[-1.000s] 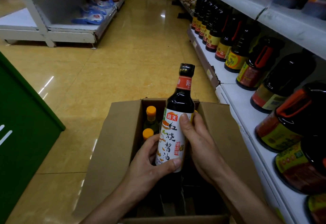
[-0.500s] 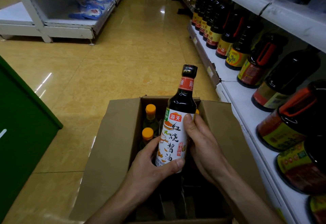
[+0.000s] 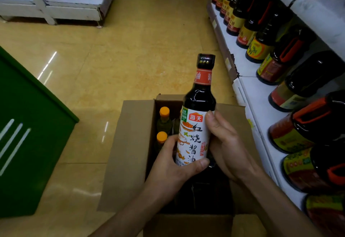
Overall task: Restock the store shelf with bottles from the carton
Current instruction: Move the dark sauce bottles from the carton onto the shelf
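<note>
- Two hands hold one dark sauce bottle [image 3: 198, 106], roughly upright, over the open top of the carton [image 3: 128, 152].
- Bottle: black cap, red neck band, white label with printed characters facing the camera. Its base is hidden behind the left thumb.
- Left hand [image 3: 173, 169]: curled round the lower part of the bottle, thumb lying across the bottom of the label, fingers wrapped round the side away from the shelf.
- Right hand [image 3: 228, 149]: gripping the bottle's other side, thumb pressed on the upper edge of the label, fingers behind the glass and out of view.
- Inside the carton, at its far left corner: two orange-capped bottles [image 3: 164, 112], standing upright, one behind the other. The rest of the interior is too dark to read.
- Right of the carton: white store shelf [image 3: 261, 109], carrying a row of large dark jugs [image 3: 306, 87] with red handles and yellow labels.
- Left of the carton: green bin [image 3: 28, 143] on the tiled floor [image 3: 130, 59].
- Beyond the carton, across the aisle: white rack [image 3: 56, 8] with blue packets.
</note>
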Tool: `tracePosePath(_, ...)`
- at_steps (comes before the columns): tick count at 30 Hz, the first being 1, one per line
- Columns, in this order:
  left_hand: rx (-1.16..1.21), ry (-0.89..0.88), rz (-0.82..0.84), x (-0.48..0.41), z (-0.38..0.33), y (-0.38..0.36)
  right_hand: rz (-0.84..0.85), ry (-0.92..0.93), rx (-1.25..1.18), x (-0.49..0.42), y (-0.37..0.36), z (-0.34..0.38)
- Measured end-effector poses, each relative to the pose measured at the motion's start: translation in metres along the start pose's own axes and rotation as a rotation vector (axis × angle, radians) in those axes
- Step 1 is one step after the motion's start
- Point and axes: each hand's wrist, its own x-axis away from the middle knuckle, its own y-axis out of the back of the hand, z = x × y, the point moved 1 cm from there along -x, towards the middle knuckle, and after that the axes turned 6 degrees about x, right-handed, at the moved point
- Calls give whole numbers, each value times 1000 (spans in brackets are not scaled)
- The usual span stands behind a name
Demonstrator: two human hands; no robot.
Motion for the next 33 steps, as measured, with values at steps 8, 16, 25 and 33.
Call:
tracePosePath(8,15,21,-56,64,-135,-19,-1,-19,-2,33,-31,142)
tracePosePath(16,5,-35,-60,142,-337,-36,-25,4,48,72,-79,351)
tracePosePath(25,-45,-173,49,206,-574,-55,-124,150,139,118,-124,591)
tracePosePath(33,-91,-308,230,238,-710,-108,-291,302,282,176,-119,743)
